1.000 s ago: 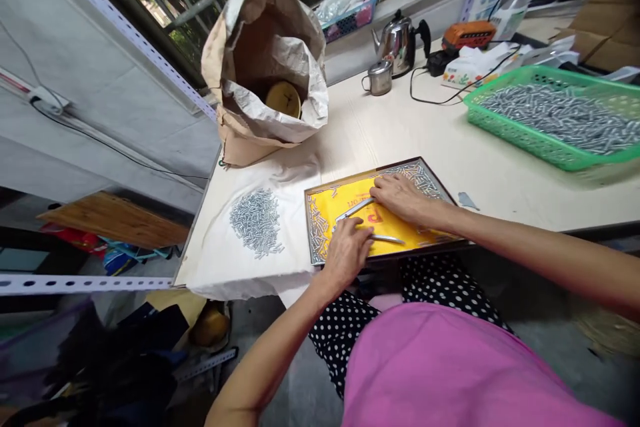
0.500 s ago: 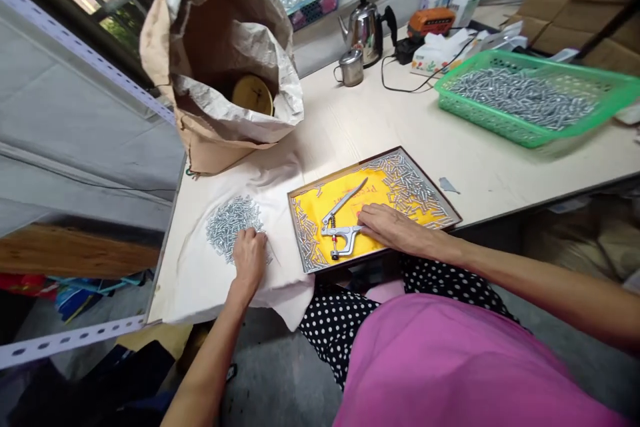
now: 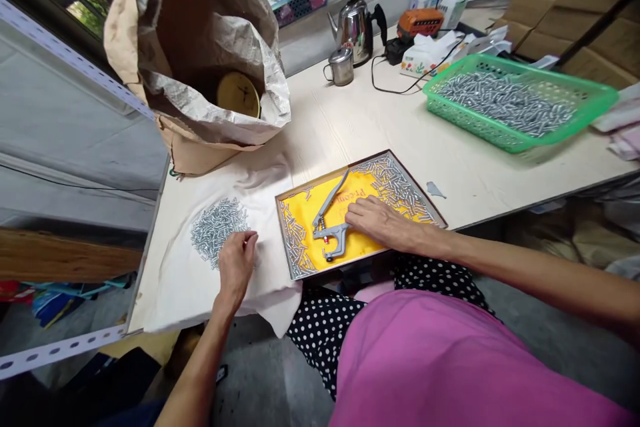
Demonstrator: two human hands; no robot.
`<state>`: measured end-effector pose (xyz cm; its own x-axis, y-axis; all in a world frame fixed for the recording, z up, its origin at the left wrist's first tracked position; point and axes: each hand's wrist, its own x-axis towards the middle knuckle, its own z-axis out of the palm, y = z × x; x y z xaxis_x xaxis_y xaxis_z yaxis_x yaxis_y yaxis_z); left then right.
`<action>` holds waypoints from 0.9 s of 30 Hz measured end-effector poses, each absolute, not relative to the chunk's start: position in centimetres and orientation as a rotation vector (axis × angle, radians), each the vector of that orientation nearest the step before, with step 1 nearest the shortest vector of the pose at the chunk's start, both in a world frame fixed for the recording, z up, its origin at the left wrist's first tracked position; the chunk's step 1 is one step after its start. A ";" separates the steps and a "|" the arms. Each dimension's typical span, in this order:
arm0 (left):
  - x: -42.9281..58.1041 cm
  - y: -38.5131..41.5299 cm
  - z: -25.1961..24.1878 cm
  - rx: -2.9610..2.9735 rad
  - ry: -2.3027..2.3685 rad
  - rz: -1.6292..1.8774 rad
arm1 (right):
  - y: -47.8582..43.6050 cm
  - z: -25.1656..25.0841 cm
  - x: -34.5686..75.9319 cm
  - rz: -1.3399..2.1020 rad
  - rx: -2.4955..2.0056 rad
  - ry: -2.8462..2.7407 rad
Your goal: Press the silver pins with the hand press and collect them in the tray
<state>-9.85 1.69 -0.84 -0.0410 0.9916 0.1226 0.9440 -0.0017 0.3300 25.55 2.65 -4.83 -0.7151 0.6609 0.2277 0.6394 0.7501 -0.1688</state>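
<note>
At the right edge of a pile of small silvery metal pins on a white cloth, my left hand is closed in a pinch. A small metal piece seems to be between thumb and forefinger, mostly hidden. My right hand has its fingers curled over the lower handle of silver snap pliers, whose upper handle stands up at an angle. The pliers rest over a shallow tray lined with yellow cloth. Short metal pieces lie loose along the tray's left and right sides.
A large open paper sack with a round yellowish thing inside stands back left. A green basket of metal pins is at the right. Behind are a metal cup, a kettle, an orange battery and a tissue pack.
My left hand has drawn back slightly from the pins, its pinch now turned upward. The pliers have rotated a little under my right hand. The whole view has shifted slightly.
</note>
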 end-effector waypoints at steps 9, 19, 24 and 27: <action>1.4 -0.3 -1.4 1.607 1.699 0.553 | 3.3 -5.5 27.8 0.027 -1.077 -2.595; 0.0 -0.7 -0.7 1.824 1.961 0.498 | 2.3 -7.9 28.0 0.082 -1.121 -2.492; 2.5 0.1 -1.6 1.466 1.803 0.565 | 2.6 -7.6 27.4 0.139 -1.078 -2.555; 3.7 -0.1 -2.4 1.579 1.792 0.478 | 2.6 -7.4 27.3 0.174 -1.116 -2.587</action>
